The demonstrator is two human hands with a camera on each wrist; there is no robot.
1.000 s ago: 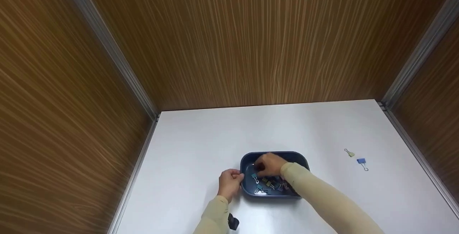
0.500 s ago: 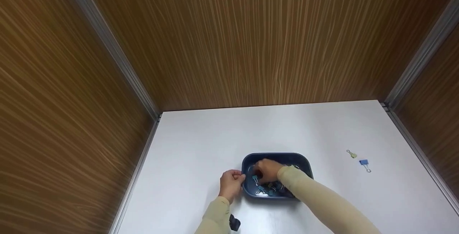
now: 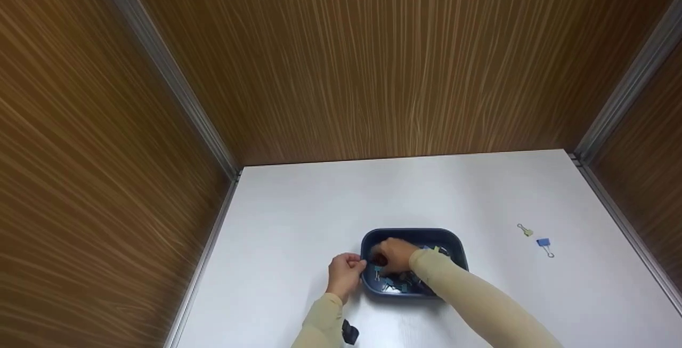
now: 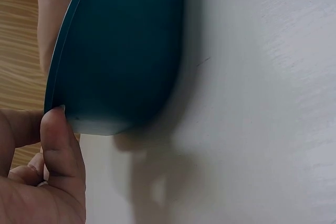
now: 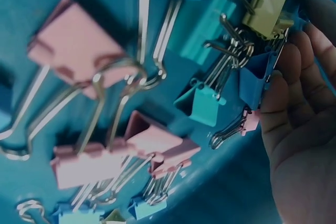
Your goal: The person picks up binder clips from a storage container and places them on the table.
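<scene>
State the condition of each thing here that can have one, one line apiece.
Tray, upright on the table, unlidded.
Clips in the tray, jumbled.
Yellow clip, lying outside the tray.
Blue clip, lying near it, not touching.
Left-hand grip, pinching the tray.
Right-hand grip, inside the tray; hold unclear.

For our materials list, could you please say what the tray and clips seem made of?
Tray: probably satin plastic, given its even colour and soft sheen.
Clips: likely matte-painted metal, given flat, opaque colour; their handles seem shiny metal, with silvery glints.
</scene>
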